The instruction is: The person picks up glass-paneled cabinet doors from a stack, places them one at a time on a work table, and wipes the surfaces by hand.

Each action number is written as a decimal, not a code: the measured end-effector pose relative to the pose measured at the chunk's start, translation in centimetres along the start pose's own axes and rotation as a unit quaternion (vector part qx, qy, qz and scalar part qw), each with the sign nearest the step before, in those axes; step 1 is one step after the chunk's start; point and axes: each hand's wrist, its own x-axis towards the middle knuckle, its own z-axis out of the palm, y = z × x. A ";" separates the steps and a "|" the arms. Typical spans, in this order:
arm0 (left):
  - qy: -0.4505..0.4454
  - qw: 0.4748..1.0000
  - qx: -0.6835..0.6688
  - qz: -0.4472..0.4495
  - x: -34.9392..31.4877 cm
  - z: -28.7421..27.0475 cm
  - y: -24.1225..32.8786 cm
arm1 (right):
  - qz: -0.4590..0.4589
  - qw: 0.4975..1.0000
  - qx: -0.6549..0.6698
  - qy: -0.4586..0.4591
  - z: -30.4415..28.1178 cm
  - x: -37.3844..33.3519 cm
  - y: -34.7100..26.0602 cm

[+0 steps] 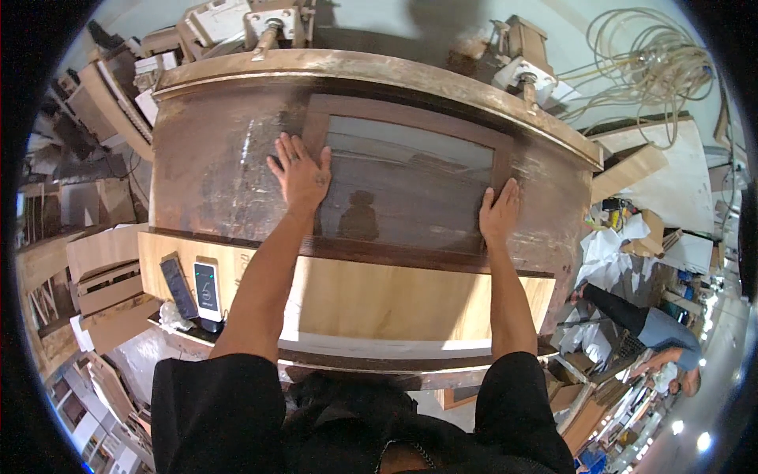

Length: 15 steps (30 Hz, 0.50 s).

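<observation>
Wooden boards (110,257) crowd the workshop around a worn brown table (217,174), which I watch from my remote post. Flat on it, right of centre, lies a framed panel (410,178), dark wood around a glossy grey middle that reflects a silhouette. My left hand (302,180) rests palm down along the panel's left rail, its grip wide and fingers spread. My right hand (499,213) lies at the right rail, fingers extended and closer together, clasping nothing; how hard either one presses I cannot tell.

I judge the step in hand to be steadying or squaring the panel. As I see it, the next move calls for even pressure from both sides, so the frame does not skew.

Beyond the panel runs a long wooden beam (371,67); whether the two touch is unclear to me. Behind it stand a left screw (271,35) and a right screw (527,88). Nearer me is a pale board (395,300), with a white device (207,286) and a dark handheld (178,286) at its left end. Farther out on the right are coiled hoses (659,67) and a stooping co-worker (667,332).
</observation>
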 end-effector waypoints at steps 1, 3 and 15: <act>0.009 1.000 0.003 -0.005 0.0 -0.2 -0.4 | 0.002 1.000 0.000 -0.001 -0.2 0.0 -0.4; 0.011 1.000 0.021 -0.002 0.1 -0.2 -0.5 | 0.000 0.999 0.033 -0.004 -0.3 -0.1 -1.2; 0.037 0.999 -0.006 0.010 -0.1 0.2 0.1 | 0.007 0.999 0.052 0.000 -1.1 0.0 -0.4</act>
